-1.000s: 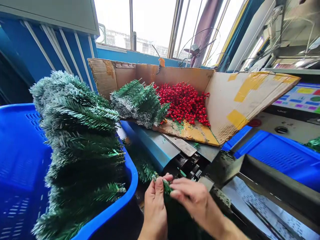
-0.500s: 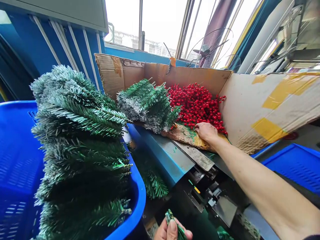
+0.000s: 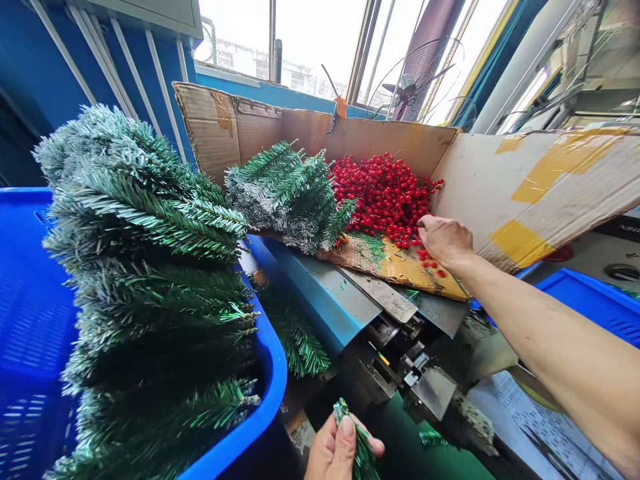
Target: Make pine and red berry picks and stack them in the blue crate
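My left hand (image 3: 340, 445) is closed at the bottom centre, thumb over the stem end of a green artificial pine sprig (image 3: 367, 460). The sprig's lower part runs out of the frame. At the right edge of the pile of red artificial berries (image 3: 383, 197), my right hand (image 3: 447, 240) has its fingers pinched together. A small cluster of berries, a berry sprig (image 3: 434, 267), shows just under these fingers; its stem is hidden by the hand. Frosted pine branches (image 3: 287, 197) lie left of the berries on the same cardboard.
A blue basket (image 3: 273, 373) at left is piled high with frosted pine branches (image 3: 145, 267). The cardboard box (image 3: 370, 137) walls in the berries. Below it sits a machine with metal parts (image 3: 420, 373). Another blue basket (image 3: 590, 300) stands at right. A fan (image 3: 405, 90) is behind.
My right hand has moved right and slightly up along the berry pile's front edge, with berries now showing beneath it. My left hand still holds the pine sprig. The view has shifted slightly.
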A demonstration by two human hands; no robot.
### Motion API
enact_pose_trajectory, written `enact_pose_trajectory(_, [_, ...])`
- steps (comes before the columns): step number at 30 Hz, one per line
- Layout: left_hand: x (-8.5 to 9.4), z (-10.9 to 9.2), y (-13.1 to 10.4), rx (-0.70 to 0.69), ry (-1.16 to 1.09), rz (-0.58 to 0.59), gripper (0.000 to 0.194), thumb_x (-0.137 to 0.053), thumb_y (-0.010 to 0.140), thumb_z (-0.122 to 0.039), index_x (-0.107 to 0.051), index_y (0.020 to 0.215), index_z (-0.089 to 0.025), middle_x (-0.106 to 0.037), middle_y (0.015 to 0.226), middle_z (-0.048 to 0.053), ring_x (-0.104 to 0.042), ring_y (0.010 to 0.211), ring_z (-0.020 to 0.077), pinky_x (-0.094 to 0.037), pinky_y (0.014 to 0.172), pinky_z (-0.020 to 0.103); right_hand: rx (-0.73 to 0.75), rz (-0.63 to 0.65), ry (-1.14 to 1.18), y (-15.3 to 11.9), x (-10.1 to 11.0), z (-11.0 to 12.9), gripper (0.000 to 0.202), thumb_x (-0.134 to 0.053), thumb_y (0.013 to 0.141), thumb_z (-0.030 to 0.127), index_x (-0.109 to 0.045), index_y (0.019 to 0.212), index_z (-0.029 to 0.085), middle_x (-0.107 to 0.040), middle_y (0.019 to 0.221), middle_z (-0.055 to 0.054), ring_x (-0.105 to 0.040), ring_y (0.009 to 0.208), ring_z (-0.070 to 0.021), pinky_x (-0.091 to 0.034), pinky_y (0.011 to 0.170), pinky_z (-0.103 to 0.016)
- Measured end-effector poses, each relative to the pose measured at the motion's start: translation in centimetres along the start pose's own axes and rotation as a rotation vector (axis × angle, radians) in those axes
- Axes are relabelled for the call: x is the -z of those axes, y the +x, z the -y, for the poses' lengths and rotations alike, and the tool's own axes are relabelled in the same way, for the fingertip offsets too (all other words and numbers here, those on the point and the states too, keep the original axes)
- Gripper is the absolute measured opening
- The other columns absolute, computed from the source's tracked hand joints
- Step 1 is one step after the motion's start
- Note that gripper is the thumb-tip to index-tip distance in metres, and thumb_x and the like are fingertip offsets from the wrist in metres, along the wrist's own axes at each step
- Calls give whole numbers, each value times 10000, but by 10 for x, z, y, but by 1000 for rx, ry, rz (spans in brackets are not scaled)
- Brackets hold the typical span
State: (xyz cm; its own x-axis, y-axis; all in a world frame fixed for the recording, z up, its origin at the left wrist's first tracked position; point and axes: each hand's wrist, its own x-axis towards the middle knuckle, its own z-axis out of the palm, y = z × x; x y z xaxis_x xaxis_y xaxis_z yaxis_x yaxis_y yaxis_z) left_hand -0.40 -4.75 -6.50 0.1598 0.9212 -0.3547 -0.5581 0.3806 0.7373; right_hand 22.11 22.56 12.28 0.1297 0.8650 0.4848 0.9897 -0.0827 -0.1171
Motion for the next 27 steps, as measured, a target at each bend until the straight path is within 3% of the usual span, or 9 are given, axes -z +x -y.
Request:
enact_pose_trajectory(4, [-6, -6, 0, 1, -2, 10, 560, -637, 671, -699, -626, 725, -142, -701, 681, 79, -532, 547, 123, -362, 547, 238, -95, -145, 204, 8, -3, -2, 389, -564, 910, 222, -490, 1251, 49, -667, 1003, -201, -607, 941, -238, -411, 779, -349])
enact_pose_trajectory(7, [-11, -12, 0, -15, 17, 0, 542, -640, 688, -677, -640, 722, -137, -698, 694, 81, -546, 577, 128, -389, 569, 242, -135, -211, 369, 18, 4, -4, 360, -467, 943, 198, -481, 1240, -5, -642, 1069, -232, -612, 912, -189, -447, 754, -284])
enact_pose_trajectory(9, [-16, -19, 0, -36, -15, -19, 517, -657, 695, -650, -642, 726, -135, -693, 689, 76, -560, 590, 129, -410, 589, 243, -107, -219, 461, 9, 13, -1, 378, -379, 969, 211, -477, 1260, -11, -626, 1103, -234, -618, 846, -161, -470, 696, -254])
enact_pose_trajectory(12, [-27, -35, 1, -64, -163, -81, 447, -712, 692, -576, -644, 776, -143, -696, 731, 61, -611, 670, 148, -452, 648, 251, 17, -128, 566, -46, 22, 15, 411, -422, 963, 350, -548, 1266, 103, -680, 976, -121, -610, 685, -160, -488, 589, -263])
enact_pose_trajectory(14, [-34, -47, 3, -83, -240, -128, 398, -732, 706, -518, -653, 841, -153, -705, 818, 58, -634, 734, 156, -469, 683, 255, 143, 15, 618, -107, 25, 32, 334, -594, 863, 437, -685, 1077, 197, -698, 850, -40, -622, 670, -176, -513, 617, -279])
enact_pose_trajectory(17, [-41, -59, 6, -154, -269, -127, 344, -705, 761, -461, -677, 914, -153, -702, 894, 63, -636, 793, 155, -473, 725, 254, 341, 191, 711, -199, 27, 55, 252, -534, 909, 413, -689, 997, 235, -695, 872, -20, -650, 711, -178, -544, 656, -279])
enact_pose_trajectory(19, [-44, -61, 7, -211, -273, -110, 327, -694, 780, -437, -695, 934, -148, -697, 897, 63, -630, 841, 162, -468, 777, 258, 406, 222, 749, -241, 28, 67, 234, -482, 948, 363, -671, 1012, 241, -688, 913, -27, -658, 758, -177, -554, 687, -279])
enact_pose_trajectory(21, [-47, -59, 4, -231, -287, -112, 319, -702, 774, -425, -706, 932, -147, -690, 890, 59, -623, 874, 170, -459, 822, 269, 437, 197, 761, -263, 28, 75, 233, -445, 971, 315, -654, 1046, 245, -676, 938, -39, -654, 804, -181, -552, 712, -287])
enact_pose_trajectory(27, [-56, -55, -15, -222, -311, -124, 360, -708, 760, -454, -719, 931, -138, -677, 865, 59, -591, 834, 152, -456, 807, 260, 429, 84, 703, -289, 30, 77, 274, -410, 987, 237, -584, 1198, 246, -630, 1055, -68, -619, 952, -209, -545, 810, -348])
